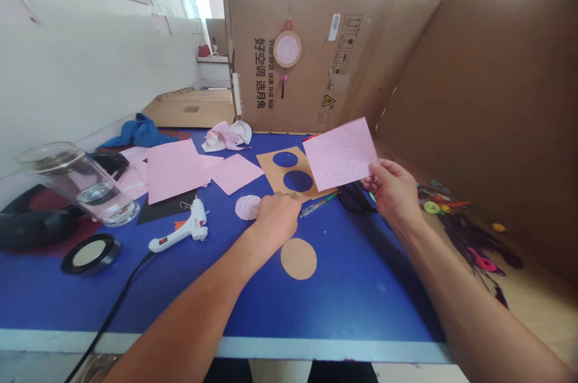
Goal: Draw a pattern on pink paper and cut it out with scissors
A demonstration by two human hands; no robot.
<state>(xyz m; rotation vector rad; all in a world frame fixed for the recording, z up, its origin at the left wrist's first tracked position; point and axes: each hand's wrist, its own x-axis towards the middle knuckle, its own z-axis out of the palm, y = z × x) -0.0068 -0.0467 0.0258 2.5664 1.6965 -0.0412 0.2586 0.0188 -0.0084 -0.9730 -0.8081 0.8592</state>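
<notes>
My right hand (392, 187) is raised at the right, thumb and fingers pinching the lower right corner of a pink paper sheet (341, 157) with faint drawn lines on it. My left hand (279, 215) is over the table with its fingers curled, at the near edge of a brown cardboard sheet (275, 175) that has two round holes. Whatever those fingers hold, if anything, is hidden. Beside that hand lies a patterned pink paper disc (247, 207). A plain cardboard disc (298, 259) rests just nearer to me, and a pen (318, 206) lies to the right.
A white glue gun (183, 229), black tape roll (91, 255) and water glass (97, 190) stand at left. Behind are pink sheets (176, 169) and a blue cloth (139, 131). A round tasselled ornament (288, 49) hangs on the cardboard wall (311, 88). Small coloured items lie at right.
</notes>
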